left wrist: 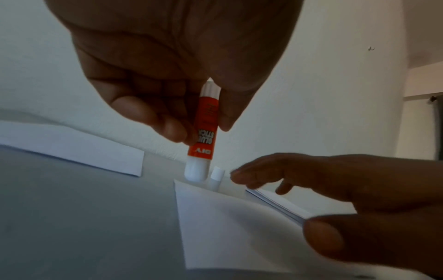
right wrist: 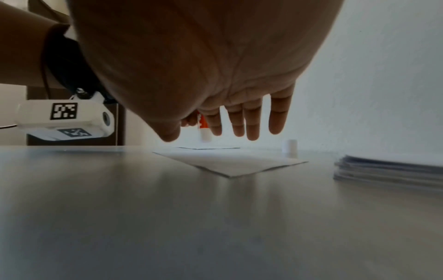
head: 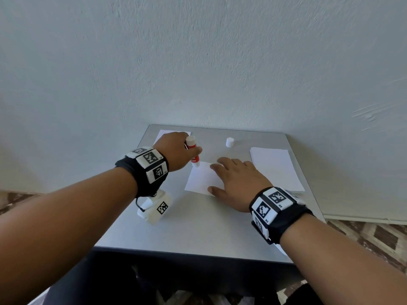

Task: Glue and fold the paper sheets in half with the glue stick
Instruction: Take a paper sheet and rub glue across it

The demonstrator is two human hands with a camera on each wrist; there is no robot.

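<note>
A single white paper sheet (head: 201,179) lies in the middle of the grey table (head: 193,227). My left hand (head: 176,154) grips a red and white glue stick (head: 193,151), tip down at the sheet's far left corner; in the left wrist view the glue stick (left wrist: 203,132) hangs just above that corner of the sheet (left wrist: 230,227). My right hand (head: 235,181) lies flat over the sheet's right side, fingers straight. In the right wrist view the fingers (right wrist: 249,121) hover slightly above the sheet (right wrist: 235,163).
The glue stick's white cap (head: 229,142) stands at the back of the table. A stack of white sheets (head: 275,168) lies at the right, and a folded sheet (head: 163,134) at the back left. A wall rises right behind the table.
</note>
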